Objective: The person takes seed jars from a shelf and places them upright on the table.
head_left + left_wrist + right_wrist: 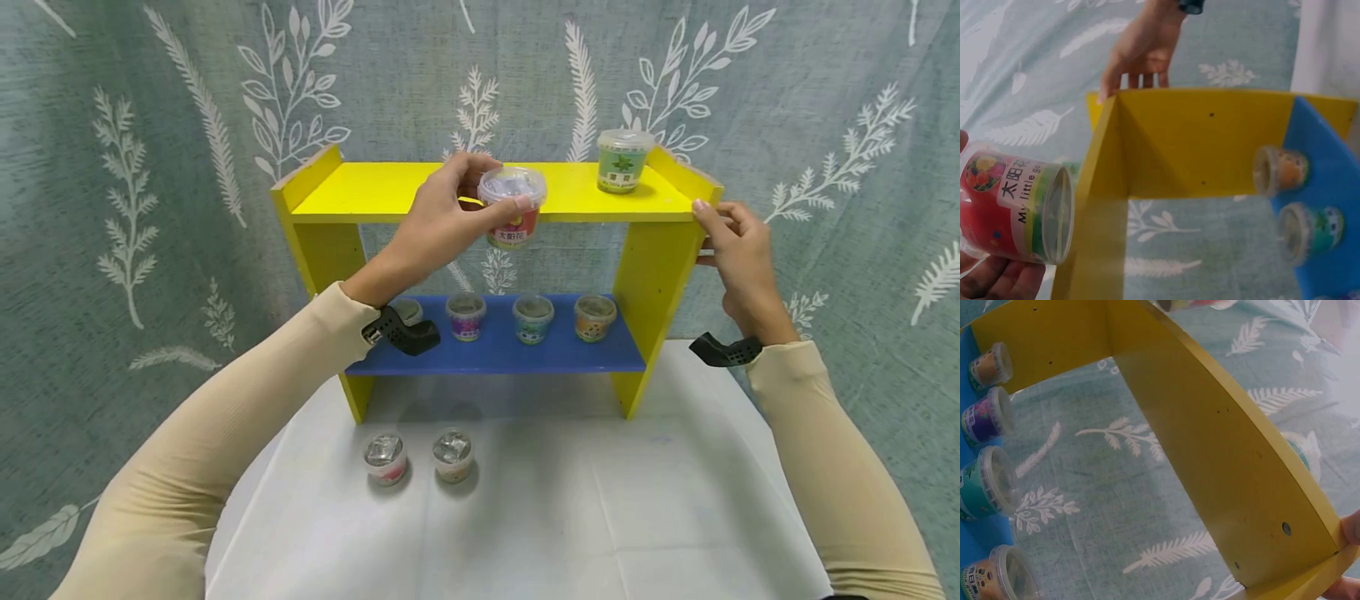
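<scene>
Head view: red-labelled cup (513,232) in the left hand (437,215), off the shelf unit

Left hand holds the red-labelled cup, thumb across its near side and fingers round the back. Cup sits just in front of the front edge of the yellow top board (390,187); the left wrist view shows a gap between them, so it is not set down. Right hand (744,262) grips the unit's upper right corner, thumb on the front edge; probably steadying it.

Progress, judged from layout: five cups placed, one in transit, two waiting. A green-labelled cup (621,169) stands upright at the right end of the top board. On the blue shelf (480,358) four stand in a row: orange-labelled cup (595,323), teal-labelled cup (532,323), purple-labelled cup (467,323) and a fourth cup (407,312), partly behind the left wrist in the head view but plain in the right wrist view. Left over: a left desk cup (386,458) and a right desk cup (453,455), side by side and apart on the white-covered desk (555,533), in front of the unit.

Containers: the held cup and the green-labelled one have clear lids on. Both desk cups show something silvery and crumpled-looking at the top, perhaps a packet. Contents lower down hidden by labels; cannot tell.
</scene>
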Demonstrator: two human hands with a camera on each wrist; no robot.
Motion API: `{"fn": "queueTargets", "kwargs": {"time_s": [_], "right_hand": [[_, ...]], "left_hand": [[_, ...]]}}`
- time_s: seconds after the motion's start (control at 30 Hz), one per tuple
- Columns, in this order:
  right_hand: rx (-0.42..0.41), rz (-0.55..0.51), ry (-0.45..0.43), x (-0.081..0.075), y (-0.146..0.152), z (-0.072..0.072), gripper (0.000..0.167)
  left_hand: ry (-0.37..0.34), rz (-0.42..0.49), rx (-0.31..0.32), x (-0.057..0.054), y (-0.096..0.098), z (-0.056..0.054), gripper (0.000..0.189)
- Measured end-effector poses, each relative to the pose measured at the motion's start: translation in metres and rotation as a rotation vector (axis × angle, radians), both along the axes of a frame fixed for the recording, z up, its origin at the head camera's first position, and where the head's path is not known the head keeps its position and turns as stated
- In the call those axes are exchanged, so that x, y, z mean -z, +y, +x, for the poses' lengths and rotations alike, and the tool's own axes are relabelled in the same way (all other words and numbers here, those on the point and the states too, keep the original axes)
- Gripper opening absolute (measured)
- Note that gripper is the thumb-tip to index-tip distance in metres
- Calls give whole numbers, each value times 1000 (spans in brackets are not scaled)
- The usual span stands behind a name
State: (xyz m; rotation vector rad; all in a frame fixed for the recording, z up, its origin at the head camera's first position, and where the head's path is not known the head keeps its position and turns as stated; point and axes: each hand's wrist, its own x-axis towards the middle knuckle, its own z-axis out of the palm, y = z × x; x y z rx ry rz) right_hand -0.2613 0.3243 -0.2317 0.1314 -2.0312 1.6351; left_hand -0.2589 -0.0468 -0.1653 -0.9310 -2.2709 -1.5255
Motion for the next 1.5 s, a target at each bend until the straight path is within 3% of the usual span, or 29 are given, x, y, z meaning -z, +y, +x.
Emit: {"fn": "queueTargets", "kwargs": {"time_s": [0.37,0.57,0.7,1.27,1.5], "right_hand": [[7,6,-12,3,1,0,39],[1,-3,-6,1,1,1,39],[-1,-12,8,0,0,2,40],[-3,-9,-1,-1,-2,3,40],[2,-3,3,0,-1,-1,36]], "left_hand": [[-43,-73,35,33,0,12,58],[-23,-95,59,50,-2,18,58],[-10,-105,70,60,-3,20,58],[-81,-171,65,94,-9,21,57],[-102,-146,87,108,-11,20,57]]}}
